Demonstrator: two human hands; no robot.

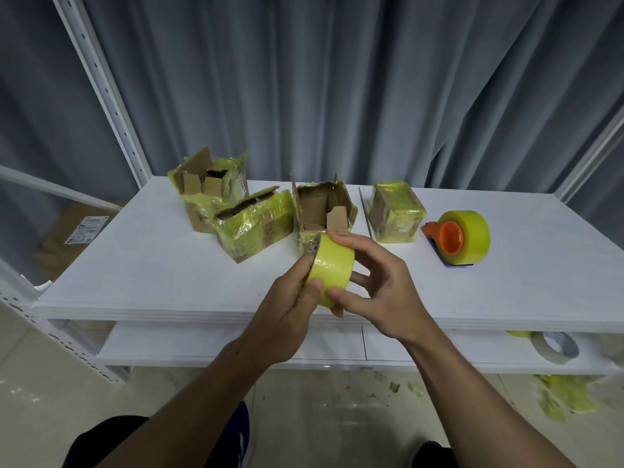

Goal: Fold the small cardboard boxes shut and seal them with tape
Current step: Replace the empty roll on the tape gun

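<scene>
Both hands are together on one roll of yellow tape (332, 265). They hold it in the air, just over the front part of the white counter (152, 265). The left hand (290, 309) grips the roll from the left side, with its thumb pressed on the yellow face. The right hand (378, 285) grips it from the right, with one finger on top and the thumb down low.

Four small cardboard boxes sit further back on the counter, all wrapped in shiny yellow tape. The far left box (202, 197) is open, with its flaps up. The tipped box (256, 224) leans just in front of it, and they touch. The middle box (320, 207) is open too, and it sits right behind the roll. The shut box (395, 211) is to the right, with all its flaps down and taped. A thin grey strip (365, 214) lies between the middle box and the shut box.

A tape holder (464, 236) with an orange middle and a big yellow roll stands on the right side of the counter, apart from the boxes.

Under the counter is a lower shelf (236, 346) with a pale tape roll (553, 347) on it. Bits of yellow tape (553, 396) lie on the floor. A grey curtain (337, 79) hangs behind.
</scene>
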